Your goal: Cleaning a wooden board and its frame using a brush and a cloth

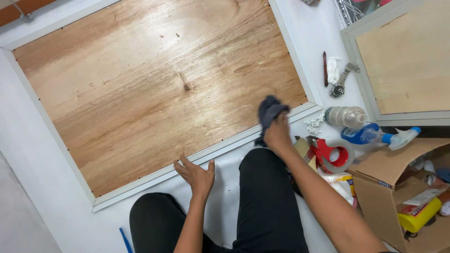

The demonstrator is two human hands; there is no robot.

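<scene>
Hands at work over a large plywood panel [154, 89] in a pale frame [206, 152], lying flat on a white floor sheet [33, 178]. Right hand [278, 133] is closed around a dark blue cloth [270, 112], pressed at the panel's near right edge; left hand [198, 175] lies open, fingers spread, touching the frame. Wiping well likely means firm strokes along the grain while the open hand steadies the frame. Nearby sit a red tape dispenser [330, 153], a blue spray bottle [375, 136] and a cardboard box [398, 187].
</scene>
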